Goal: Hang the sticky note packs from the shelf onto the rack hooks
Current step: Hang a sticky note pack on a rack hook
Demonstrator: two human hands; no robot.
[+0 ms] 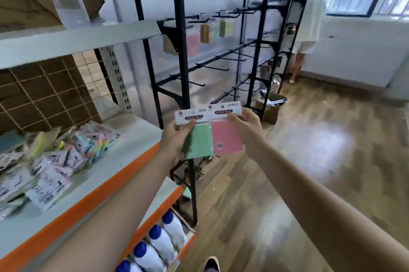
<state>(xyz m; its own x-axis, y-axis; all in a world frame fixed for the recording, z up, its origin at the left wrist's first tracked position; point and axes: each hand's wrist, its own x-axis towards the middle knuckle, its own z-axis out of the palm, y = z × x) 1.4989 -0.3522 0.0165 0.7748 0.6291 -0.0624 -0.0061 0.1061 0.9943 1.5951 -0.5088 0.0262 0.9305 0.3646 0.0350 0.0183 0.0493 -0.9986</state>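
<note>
Two sticky note packs are held up side by side in front of the person, between the shelf and the black rack: a green sticky note pack (199, 139) and a pink sticky note pack (225, 136), their white header cards level and touching or slightly overlapping at the middle. The left hand (177, 139) grips the green pack, thumb across its front just below the header; the right hand (247, 125) pinches the pink pack at its header card, so each grip is closed on one pack. Neither pack is on a hook yet, and both are well apart from the rack's upper row. On that row, several sticky note packs (205, 33) in pink, orange and yellow already hang, so part of the job looks done. Below them the rack hooks (212, 68) on the middle and lower bars stand bare, which leaves plenty of room. On the white shelf (124, 139) with the orange edge at the left lies a heap of packets (51, 161); they are too blurred to tell whether they are more sticky notes. White bottles with blue caps (161, 240) stand on the level below. Another person (307, 28) stands at the far end of the rack.
</note>
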